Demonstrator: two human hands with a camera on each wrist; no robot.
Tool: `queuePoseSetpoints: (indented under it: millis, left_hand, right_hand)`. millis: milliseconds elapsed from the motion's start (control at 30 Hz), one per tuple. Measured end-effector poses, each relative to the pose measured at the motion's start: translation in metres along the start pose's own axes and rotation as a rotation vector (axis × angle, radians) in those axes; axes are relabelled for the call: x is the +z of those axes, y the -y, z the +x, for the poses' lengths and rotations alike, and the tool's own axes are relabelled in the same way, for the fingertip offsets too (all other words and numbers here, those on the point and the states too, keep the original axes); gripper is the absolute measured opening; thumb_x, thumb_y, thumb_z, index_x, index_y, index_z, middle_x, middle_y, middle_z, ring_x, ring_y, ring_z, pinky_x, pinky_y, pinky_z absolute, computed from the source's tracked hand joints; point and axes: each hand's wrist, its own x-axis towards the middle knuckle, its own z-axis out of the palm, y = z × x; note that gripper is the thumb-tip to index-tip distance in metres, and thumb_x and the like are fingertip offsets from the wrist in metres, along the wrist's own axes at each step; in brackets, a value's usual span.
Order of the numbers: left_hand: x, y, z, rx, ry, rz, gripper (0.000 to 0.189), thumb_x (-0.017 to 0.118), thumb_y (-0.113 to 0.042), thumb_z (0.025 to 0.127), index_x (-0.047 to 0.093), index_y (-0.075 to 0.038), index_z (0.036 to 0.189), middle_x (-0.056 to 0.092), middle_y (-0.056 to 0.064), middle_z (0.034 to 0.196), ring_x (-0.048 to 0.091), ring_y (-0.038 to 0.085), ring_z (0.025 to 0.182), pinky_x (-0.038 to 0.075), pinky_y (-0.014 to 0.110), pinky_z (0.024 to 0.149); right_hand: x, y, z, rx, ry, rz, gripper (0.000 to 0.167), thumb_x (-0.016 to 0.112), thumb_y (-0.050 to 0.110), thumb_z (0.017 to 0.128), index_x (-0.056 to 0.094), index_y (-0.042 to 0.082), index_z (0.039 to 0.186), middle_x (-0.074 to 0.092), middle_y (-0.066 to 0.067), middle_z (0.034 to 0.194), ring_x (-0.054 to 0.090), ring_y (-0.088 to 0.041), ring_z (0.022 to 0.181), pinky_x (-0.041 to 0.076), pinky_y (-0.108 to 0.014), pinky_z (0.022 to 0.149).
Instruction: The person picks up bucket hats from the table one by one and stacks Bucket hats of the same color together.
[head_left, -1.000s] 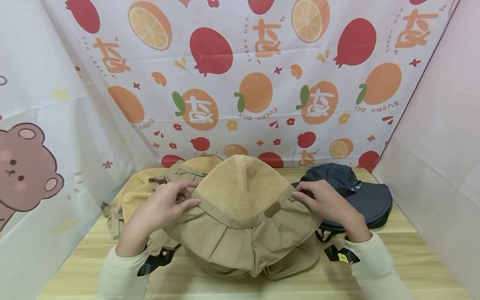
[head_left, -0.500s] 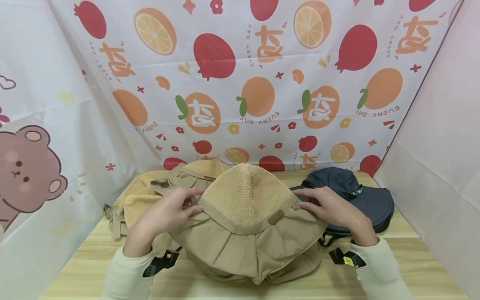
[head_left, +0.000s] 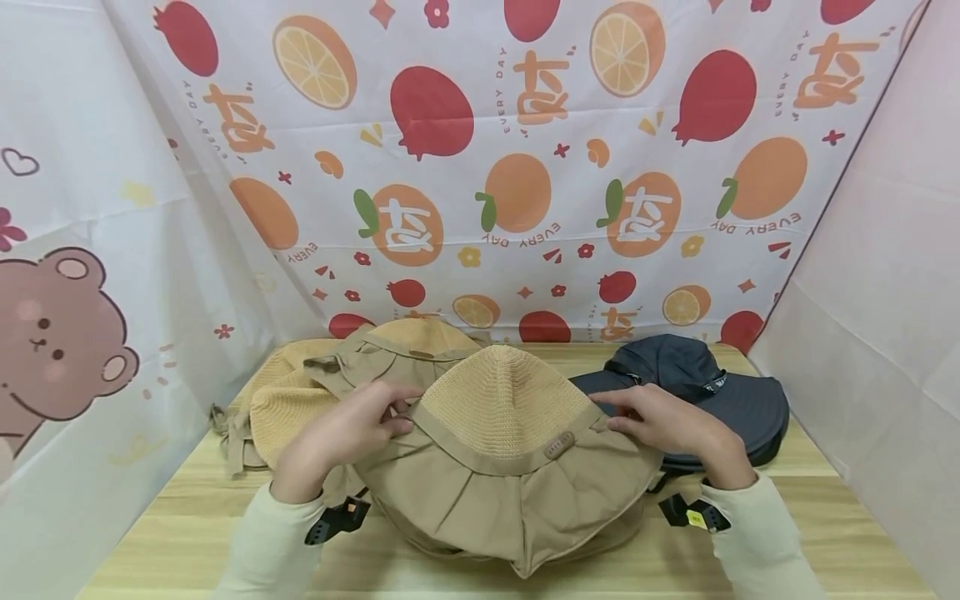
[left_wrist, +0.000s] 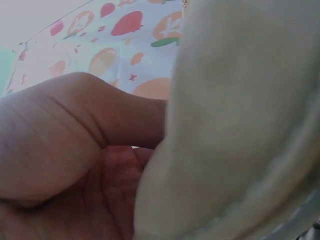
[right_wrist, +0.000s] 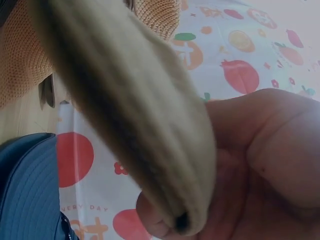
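Note:
A sun hat point(head_left: 480, 496) with a peaked woven straw crown and a pleated khaki brim is held up over the front of the table. My left hand point(head_left: 341, 437) pinches it where crown meets brim on the left. On the opposite side my right hand point(head_left: 671, 425) pinches the same seam, thumb toward me. A small brown tag point(head_left: 558, 445) sits on the band near the right hand. In the left wrist view the khaki brim point(left_wrist: 235, 115) hides the fingertips. The brim's folded edge point(right_wrist: 145, 120) crosses the right wrist view in front of that hand's fingers.
Behind on the left lie more straw-and-khaki hats point(head_left: 296, 400), one point(head_left: 423, 337) partly covered by the held hat. A dark navy brimmed hat point(head_left: 738, 408) lies at the right. The wooden table point(head_left: 817, 533) meets a fruit-print cloth point(head_left: 517, 275) at the back.
Both hands have lowered the sun hat and brought it slightly right in the head view. More of the straw hat behind it shows, and the brim covers more of the khaki fabric below.

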Motion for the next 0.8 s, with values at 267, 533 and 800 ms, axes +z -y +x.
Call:
queuePoseSetpoints:
  millis: [267,533,800]
  left_hand:
    - [0.009,0.012,0.009,0.045,0.044,-0.049,0.052,0.068,0.009,0.091,0.06,0.001,0.142,0.072,0.007,0.099,0.056,0.007,0.076,0.047,0.02,0.066]
    - [0.02,0.019,0.014,-0.011,0.041,-0.011,0.047,0.07,0.009,0.089,0.068,-0.003,0.135,0.073,0.005,0.096,0.059,0.008,0.079,0.047,0.021,0.067]
    - [0.033,0.03,0.023,-0.05,0.063,-0.017,0.042,0.069,0.01,0.089,0.072,-0.003,0.129,0.066,0.001,0.077,0.056,0.008,0.073,0.047,0.022,0.066]
  right_hand:
    - [0.004,-0.005,0.002,0.011,0.005,-0.001,0.046,0.059,0.001,0.101,0.059,0.01,0.146,0.064,-0.002,0.08,0.032,0.0,0.051,0.038,-0.02,0.059]
    - [0.013,-0.01,0.011,0.097,0.056,-0.018,0.046,0.055,-0.007,0.099,0.064,0.011,0.141,0.061,-0.001,0.069,0.031,-0.004,0.05,0.036,-0.019,0.057]
    - [0.025,-0.015,0.017,0.203,0.103,-0.022,0.056,0.048,-0.015,0.095,0.067,0.015,0.139,0.035,0.007,0.052,0.019,-0.008,0.051,0.027,-0.02,0.053]
